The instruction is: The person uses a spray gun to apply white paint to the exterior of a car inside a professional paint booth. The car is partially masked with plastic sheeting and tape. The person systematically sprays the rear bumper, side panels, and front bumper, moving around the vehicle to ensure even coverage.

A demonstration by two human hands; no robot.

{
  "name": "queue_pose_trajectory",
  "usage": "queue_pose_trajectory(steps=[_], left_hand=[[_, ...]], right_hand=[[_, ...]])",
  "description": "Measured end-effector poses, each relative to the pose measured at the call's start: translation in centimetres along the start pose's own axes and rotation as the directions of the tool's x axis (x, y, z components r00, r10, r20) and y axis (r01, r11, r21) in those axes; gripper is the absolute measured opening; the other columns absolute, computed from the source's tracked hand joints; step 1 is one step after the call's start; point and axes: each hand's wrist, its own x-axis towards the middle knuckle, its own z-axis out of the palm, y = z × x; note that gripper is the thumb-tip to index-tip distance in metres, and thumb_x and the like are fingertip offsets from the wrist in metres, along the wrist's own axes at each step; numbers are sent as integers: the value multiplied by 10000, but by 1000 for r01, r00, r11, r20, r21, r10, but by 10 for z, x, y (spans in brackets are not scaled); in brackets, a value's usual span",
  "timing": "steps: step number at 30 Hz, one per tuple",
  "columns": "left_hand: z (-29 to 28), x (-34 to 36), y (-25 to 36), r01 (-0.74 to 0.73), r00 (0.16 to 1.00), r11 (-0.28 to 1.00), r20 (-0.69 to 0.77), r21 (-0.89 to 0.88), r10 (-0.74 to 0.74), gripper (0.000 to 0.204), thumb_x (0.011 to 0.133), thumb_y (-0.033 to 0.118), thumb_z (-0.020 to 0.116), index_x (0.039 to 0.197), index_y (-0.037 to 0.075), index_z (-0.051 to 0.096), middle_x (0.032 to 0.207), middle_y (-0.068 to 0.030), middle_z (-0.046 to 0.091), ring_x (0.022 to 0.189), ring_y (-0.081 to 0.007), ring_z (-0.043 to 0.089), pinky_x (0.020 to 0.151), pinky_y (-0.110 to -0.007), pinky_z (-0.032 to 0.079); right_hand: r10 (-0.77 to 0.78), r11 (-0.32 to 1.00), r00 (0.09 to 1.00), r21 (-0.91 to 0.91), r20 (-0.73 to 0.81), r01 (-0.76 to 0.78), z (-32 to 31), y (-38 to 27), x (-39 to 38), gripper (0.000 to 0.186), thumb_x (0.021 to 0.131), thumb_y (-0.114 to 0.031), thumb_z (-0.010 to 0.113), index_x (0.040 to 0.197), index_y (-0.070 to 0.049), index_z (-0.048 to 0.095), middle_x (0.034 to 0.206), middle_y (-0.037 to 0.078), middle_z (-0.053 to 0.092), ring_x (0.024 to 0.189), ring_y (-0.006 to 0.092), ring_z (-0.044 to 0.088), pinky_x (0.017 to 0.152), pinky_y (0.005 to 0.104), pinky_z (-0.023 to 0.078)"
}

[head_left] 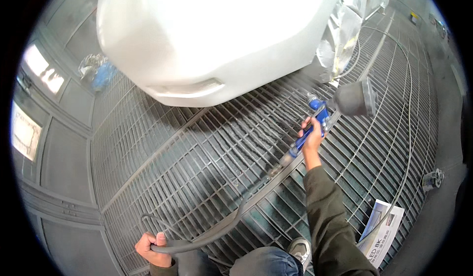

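One blue spray gun (311, 128) sat in the right hand (311, 140), its grip wrapped tight about the handle, right of centre above the floor grating (162, 143). It looked rigid and top-heavy under its dark cup (354, 98), best held by the handle. One limp grey hose (221, 222) trailed near-left into the closed left hand (152, 249). One white car bumper (207, 34) loomed far.
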Motion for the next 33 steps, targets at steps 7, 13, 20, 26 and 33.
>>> queue_pose_trajectory(steps=[7,13,20,26,33], left_hand=[[-37,1,-41,-11,990,999,-142,52,18,505,882,312,700,607,69,353,522,-2,326,491,-92,302,467,-300,213],[-72,20,-83,39,989,998,-141,-43,-44,498,916,285,677,619,61,346,543,-3,305,512,-94,269,475,-308,190],[-137,74,-124,93,995,984,-23,-153,-97,511,912,274,687,605,81,328,519,-6,297,485,-101,242,466,-327,167],[-227,135,-127,255,958,953,178,-163,-226,518,940,250,652,589,71,315,523,3,244,500,-106,209,481,-350,155],[-299,206,-154,278,938,947,259,-159,-232,469,950,209,629,639,80,303,577,20,290,547,-69,256,486,-285,180]], right_hand=[[213,976,943,-13,256,-216,32,63,-132,241,942,-307,534,909,-69,554,763,39,522,652,111,492,463,228,391],[246,969,926,-83,287,-232,95,74,-224,105,885,-86,599,932,7,604,718,58,566,536,113,487,445,246,401],[221,970,857,-197,465,-143,167,20,-264,503,772,-44,490,1262,67,508,1196,221,608,1077,339,628,663,411,631],[-255,903,955,-393,-155,177,164,-4,-259,323,814,-9,510,1130,28,567,1034,142,642,873,216,638,520,360,600],[-165,912,925,-409,-342,11,210,25,-316,133,834,-169,588,791,-43,579,646,66,558,512,158,515,380,284,395]])
